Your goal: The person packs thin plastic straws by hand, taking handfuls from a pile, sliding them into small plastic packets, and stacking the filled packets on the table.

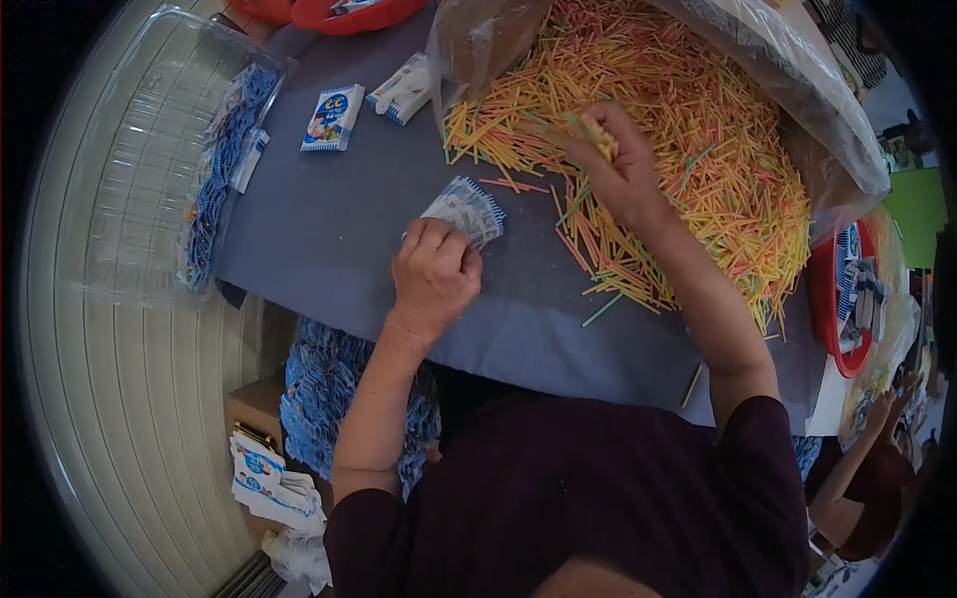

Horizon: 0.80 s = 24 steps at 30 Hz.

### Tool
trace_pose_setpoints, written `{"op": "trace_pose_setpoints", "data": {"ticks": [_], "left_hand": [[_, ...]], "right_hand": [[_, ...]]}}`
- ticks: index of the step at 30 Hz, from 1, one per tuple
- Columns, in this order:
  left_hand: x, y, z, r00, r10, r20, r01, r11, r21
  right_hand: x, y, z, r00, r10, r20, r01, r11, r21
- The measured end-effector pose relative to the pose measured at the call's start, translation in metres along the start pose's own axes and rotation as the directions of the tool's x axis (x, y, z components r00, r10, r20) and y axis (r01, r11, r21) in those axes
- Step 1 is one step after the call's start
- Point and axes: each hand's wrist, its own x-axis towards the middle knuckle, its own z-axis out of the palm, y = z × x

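Observation:
My left hand (pixel 436 269) is closed on a small blue-and-white packet (pixel 469 211), its striped edge fanning out past my fingers above the grey cloth. My right hand (pixel 626 169) is up over a big heap of thin coloured sticks (pixel 718 179), mostly yellow and orange with some pink and green. A small bunch of sticks (pixel 601 138) is pinched in its fingers, which are a little blurred. Farther back lie a printed packet (pixel 332 118) and a second white-and-blue packet (pixel 402 90).
A clear plastic tray (pixel 135 189) with a row of blue packets (pixel 231 169) stands on the left. Plastic sheeting (pixel 788 60) surrounds the heap. On the right, a red basket (pixel 825 309) holds packets. Blue wrappers (pixel 334 399) hang below the table edge; another person's arm (pixel 855 463) shows far right.

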Motion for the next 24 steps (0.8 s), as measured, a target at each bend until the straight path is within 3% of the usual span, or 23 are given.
{"op": "trace_pose_setpoints", "data": {"ticks": [1, 2, 3, 4, 6, 7, 9, 11, 13, 15, 16, 17, 19, 23, 24], "left_hand": [[0.008, 0.011, -0.005, 0.993, -0.108, 0.048, 0.106, 0.994, 0.038], [0.012, 0.016, -0.008, 0.972, -0.217, 0.093, 0.21, 0.974, 0.083], [0.012, 0.013, -0.008, 0.97, -0.222, 0.097, 0.214, 0.973, 0.085], [0.013, 0.009, -0.008, 0.968, -0.225, 0.11, 0.222, 0.974, 0.037], [0.013, 0.001, -0.008, 0.966, -0.231, 0.119, 0.234, 0.972, -0.01], [0.012, -0.003, -0.007, 0.977, -0.204, 0.062, 0.204, 0.979, -0.004], [0.007, -0.007, -0.001, 0.986, -0.168, 0.007, 0.168, 0.986, -0.002], [-0.005, -0.003, 0.004, 0.997, -0.064, 0.044, 0.059, 0.992, 0.11], [0.0, 0.005, -0.004, 0.991, -0.123, 0.056, 0.118, 0.989, 0.086], [0.005, 0.006, -0.012, 0.979, -0.191, 0.069, 0.186, 0.98, 0.07], [0.006, 0.002, -0.016, 0.973, -0.203, 0.11, 0.2, 0.979, 0.041], [0.005, -0.001, -0.019, 0.965, -0.213, 0.153, 0.213, 0.977, 0.015], [0.006, -0.005, -0.018, 0.953, -0.257, 0.161, 0.266, 0.963, -0.036], [0.008, -0.01, -0.016, 0.943, -0.322, 0.079, 0.331, 0.916, -0.226], [0.008, -0.009, -0.017, 0.942, -0.325, 0.083, 0.336, 0.915, -0.224]], "right_hand": [[0.002, 0.002, 0.004, 1.0, 0.003, 0.001, -0.003, 1.0, -0.001], [0.005, 0.006, 0.009, 0.981, -0.011, 0.192, 0.091, 0.906, -0.414], [0.006, 0.009, 0.012, 0.929, 0.055, 0.366, 0.246, 0.647, -0.722], [0.006, 0.01, 0.012, 0.929, 0.058, 0.366, 0.243, 0.651, -0.719], [0.009, 0.011, 0.01, 0.9, -0.087, 0.428, 0.386, 0.617, -0.686], [0.011, 0.017, 0.007, 0.897, -0.088, 0.433, 0.39, 0.618, -0.683], [0.015, 0.023, -0.001, 0.928, -0.149, 0.341, 0.23, 0.95, -0.213], [0.01, 0.01, -0.007, 0.948, -0.162, 0.273, 0.211, 0.964, -0.16], [0.009, 0.004, -0.011, 0.964, -0.171, 0.205, 0.197, 0.974, -0.111], [0.007, 0.008, -0.014, 0.994, 0.098, 0.057, -0.111, 0.945, 0.306], [0.009, 0.009, -0.019, 0.974, 0.21, 0.086, -0.227, 0.864, 0.449], [0.008, 0.009, -0.017, 0.974, 0.213, 0.083, -0.227, 0.865, 0.448], [0.009, 0.0, -0.01, 0.925, 0.374, -0.057, -0.308, 0.831, 0.463], [0.009, 0.004, -0.013, 0.966, 0.239, 0.096, -0.257, 0.892, 0.371], [0.016, 0.021, -0.012, 0.983, -0.065, 0.173, 0.074, 0.996, -0.046]]}}
